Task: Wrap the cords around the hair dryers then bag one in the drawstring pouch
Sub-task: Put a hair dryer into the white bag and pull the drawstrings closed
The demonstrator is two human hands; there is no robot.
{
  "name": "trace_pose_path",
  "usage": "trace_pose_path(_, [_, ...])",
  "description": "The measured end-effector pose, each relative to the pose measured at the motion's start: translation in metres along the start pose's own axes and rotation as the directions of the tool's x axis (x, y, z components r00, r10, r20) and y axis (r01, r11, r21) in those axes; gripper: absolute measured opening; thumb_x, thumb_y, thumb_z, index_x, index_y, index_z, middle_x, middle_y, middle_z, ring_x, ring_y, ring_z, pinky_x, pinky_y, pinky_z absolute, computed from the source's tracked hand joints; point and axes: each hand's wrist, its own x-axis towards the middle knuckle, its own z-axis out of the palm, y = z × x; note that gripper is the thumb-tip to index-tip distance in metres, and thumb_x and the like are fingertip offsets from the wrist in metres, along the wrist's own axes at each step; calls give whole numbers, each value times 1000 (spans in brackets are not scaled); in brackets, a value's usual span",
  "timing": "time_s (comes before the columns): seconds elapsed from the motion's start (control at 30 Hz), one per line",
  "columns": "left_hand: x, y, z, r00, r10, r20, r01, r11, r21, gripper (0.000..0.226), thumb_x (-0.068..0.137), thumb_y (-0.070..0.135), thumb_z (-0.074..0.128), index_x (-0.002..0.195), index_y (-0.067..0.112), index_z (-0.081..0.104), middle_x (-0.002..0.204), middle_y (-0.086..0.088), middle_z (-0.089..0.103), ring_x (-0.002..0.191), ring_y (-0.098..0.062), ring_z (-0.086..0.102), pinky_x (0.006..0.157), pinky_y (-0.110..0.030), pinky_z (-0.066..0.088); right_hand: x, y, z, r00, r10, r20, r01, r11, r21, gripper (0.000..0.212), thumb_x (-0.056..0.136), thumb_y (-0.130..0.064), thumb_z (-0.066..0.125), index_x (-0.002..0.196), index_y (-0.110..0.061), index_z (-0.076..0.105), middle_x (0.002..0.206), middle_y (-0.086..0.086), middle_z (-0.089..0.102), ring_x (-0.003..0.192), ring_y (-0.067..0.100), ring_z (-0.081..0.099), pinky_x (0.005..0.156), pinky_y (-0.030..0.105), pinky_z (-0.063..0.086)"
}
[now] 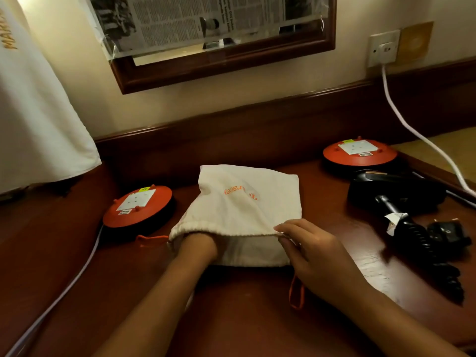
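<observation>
A dark red-brown wooden bench [231,320], polished enough to catch glare near its right side, runs up to a raised wooden rail along a cream wall. Above it hangs a mirror [231,65] in a dark wood frame, its glass mostly covered by newspaper [180,21] under clear film. On the wall at the right, a white socket [383,47] holds a plug whose smooth white cable [412,124] drops toward the bench's right edge. White cloth [38,112] with gold lettering hangs at the far left. Two flat, round orange reels, one [137,206] on the left and one [360,152] at the back right, each have a white square socket plate on top. The pouch [247,202] lies mid-bench, soft cream fabric with orange print and a gathered hem; orange drawstring loops [296,292] trail out at both ends of the mouth. The left hand [203,244] goes into the open mouth past the wrist, so its fingers are hidden and I cannot tell how they lie. The right hand [306,248] pinches the upper hem at the mouth's right end. The pouch bulges, perhaps with something inside. A glossy black dryer [394,189] lies at the right, well apart from the pouch, with its coiled cord [422,243] stretched loose toward the near edge and a plug [448,233] beside it.
</observation>
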Motion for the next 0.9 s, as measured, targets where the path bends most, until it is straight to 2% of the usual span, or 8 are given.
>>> trace_pose_path(0.03, [-27, -11, 9, 974, 202, 101, -213, 971, 106, 42, 107, 29, 43, 144, 9, 46, 151, -13, 47, 138, -28, 46, 114, -36, 37, -2, -1, -2, 1000, 5, -9, -5, 1000, -4, 26, 98, -26, 61, 121, -18, 69, 118, -9, 67, 107, 6, 63, 86, 27, 55])
trace_pose_path(0.13, [-78, -22, 19, 777, 575, -257, -510, 814, 278, 19, 90, 19, 58, 104, 13, 70, 107, -8, 69, 104, -24, 64, 81, -35, 54, -11, -6, -17, 998, 45, -46, -45, 999, -10, 28, 97, -33, 61, 121, -19, 68, 120, -10, 66, 112, 4, 61, 91, 25, 53])
trace_pose_path(0.2, [-107, -23, 32, 633, 644, -429, -646, 745, 165, 23, 82, 23, 58, 93, 19, 78, 94, 3, 76, 93, -14, 70, 74, -30, 59, -20, -7, -31, 992, 86, -93, -88, 996, -22, 29, 97, -35, 61, 120, -19, 69, 119, -11, 66, 114, 3, 59, 95, 23, 50])
trace_pose_path(0.33, [-148, 20, 37, 542, 707, -455, -820, 563, -103, 31, 81, 35, 56, 94, 28, 83, 93, 17, 78, 88, 2, 70, 81, -17, 52, -42, 2, -68, 934, 213, -288, -239, 970, -55, 20, 94, -33, 64, 109, -22, 71, 112, -14, 66, 113, 2, 56, 98, 17, 41])
trace_pose_path(0.47, [-166, 83, 44, 564, 776, -283, -818, 478, -320, 23, 91, 37, 66, 109, 30, 79, 96, 22, 75, 87, 8, 67, 75, -5, 46, -64, 21, -112, 826, 333, -456, -418, 903, -97, 15, 92, -25, 68, 107, -25, 69, 111, -13, 62, 112, 7, 50, 91, 7, 33])
trace_pose_path(0.6, [-170, 141, 58, 572, 818, -65, -731, 472, -493, 26, 99, 36, 64, 124, 33, 70, 103, 19, 71, 95, 7, 64, 73, -6, 49, -74, 56, -136, 754, 479, -449, -575, 812, -99, 26, 92, -27, 63, 117, -23, 62, 121, -4, 60, 115, 20, 50, 92, 34, 42])
trace_pose_path(0.7, [-159, 179, 80, 658, 747, 99, -461, 504, -731, 32, 100, 34, 64, 132, 30, 63, 108, 5, 70, 91, -9, 72, 69, -19, 60, -74, 69, -137, 721, 567, -398, -641, 764, -74, 35, 93, -29, 59, 128, -21, 57, 132, 1, 55, 120, 24, 51, 101, 43, 44])
trace_pose_path(0.9, [-140, 218, 113, 805, 583, 110, -252, 504, -826, 35, 98, 41, 64, 131, 30, 56, 109, 3, 70, 88, -14, 74, 64, -20, 58, -77, 72, -137, 684, 649, -332, -693, 720, -22, 48, 96, -37, 55, 141, -23, 47, 138, 0, 54, 125, 26, 52, 101, 40, 45])
